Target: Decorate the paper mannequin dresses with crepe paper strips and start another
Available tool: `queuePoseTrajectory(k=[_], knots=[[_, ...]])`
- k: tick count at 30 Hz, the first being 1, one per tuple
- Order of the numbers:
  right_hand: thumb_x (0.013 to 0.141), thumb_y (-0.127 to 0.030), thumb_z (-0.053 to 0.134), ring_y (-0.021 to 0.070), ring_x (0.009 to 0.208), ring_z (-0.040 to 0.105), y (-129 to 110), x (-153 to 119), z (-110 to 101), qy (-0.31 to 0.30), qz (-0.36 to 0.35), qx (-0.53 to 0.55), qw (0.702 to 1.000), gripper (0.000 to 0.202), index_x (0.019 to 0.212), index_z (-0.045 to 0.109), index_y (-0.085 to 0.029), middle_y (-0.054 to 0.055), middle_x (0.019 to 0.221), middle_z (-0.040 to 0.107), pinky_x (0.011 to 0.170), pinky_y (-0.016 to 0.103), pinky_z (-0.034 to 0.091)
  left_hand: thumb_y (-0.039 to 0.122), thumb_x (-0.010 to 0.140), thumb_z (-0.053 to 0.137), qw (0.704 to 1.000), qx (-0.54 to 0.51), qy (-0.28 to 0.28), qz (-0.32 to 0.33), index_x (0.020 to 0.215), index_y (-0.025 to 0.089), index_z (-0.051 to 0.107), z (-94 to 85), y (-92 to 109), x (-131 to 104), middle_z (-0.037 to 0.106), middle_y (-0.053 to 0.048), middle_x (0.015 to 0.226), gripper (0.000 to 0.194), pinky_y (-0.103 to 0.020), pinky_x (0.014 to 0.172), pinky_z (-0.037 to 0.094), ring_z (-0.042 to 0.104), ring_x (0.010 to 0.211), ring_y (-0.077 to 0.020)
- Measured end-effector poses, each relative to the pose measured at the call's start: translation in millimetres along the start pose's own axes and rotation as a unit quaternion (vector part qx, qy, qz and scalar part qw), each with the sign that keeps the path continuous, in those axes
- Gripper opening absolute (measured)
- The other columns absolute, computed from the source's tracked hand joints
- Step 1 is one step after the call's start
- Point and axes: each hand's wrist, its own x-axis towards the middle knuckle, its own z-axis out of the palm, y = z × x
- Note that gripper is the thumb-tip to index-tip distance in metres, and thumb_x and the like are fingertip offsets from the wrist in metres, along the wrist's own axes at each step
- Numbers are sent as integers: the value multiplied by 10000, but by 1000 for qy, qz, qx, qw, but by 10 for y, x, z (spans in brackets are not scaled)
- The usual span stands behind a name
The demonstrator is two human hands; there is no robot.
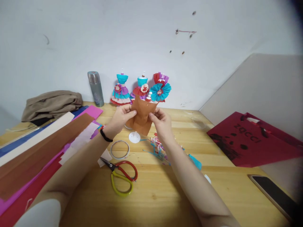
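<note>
Between my two hands a piece of brown crepe paper (143, 114) is held upright against a small white dress form (149, 96), whose knobbed top shows above the paper. My left hand (123, 117) pinches the paper's left edge with thumb and fingers. On the opposite edge my right hand (162, 121) pinches it the same way. The form's body is mostly hidden by the paper. Below it lies a white disc (134, 137), and nearer me are a roll of tape (120, 149) and scissors (121, 173) with one red and one yellow handle loop.
Small paper dresses (121, 90) on stands line the wall beside a flask (96, 89). Crepe paper sheets (47, 145) and brown cloth (52, 104) lie left. Paper scraps (159, 148), a red bag (255, 138) and a phone (272, 192) are right.
</note>
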Motion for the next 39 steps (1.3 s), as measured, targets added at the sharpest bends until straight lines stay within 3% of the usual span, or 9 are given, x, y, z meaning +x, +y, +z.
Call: queuePoseTrajectory(k=[6,19,39], knots=[[714,-352,668,162,670,540,56,17,20,5,-20,-21,1000,167,753,556,-235,-11,700,599,662,302,464,329,632,864,999,5,37,-3,731,141,666,75,-47,2,707,-4,699,290,-270,701,500,620,682,-133],[755,-315,647,154,667,522,72,5,14,-6,-31,-24,999,119,763,564,-230,-9,714,579,657,301,461,323,686,836,999,-23,26,-11,779,145,670,89,-110,-10,720,-26,743,260,-299,760,507,658,723,-155],[762,-307,622,156,685,535,-34,-94,-18,8,-62,-63,996,101,748,551,-235,-9,721,581,654,300,448,268,717,761,991,99,81,34,673,164,624,28,71,-91,634,-3,671,178,-278,660,459,573,668,-140]])
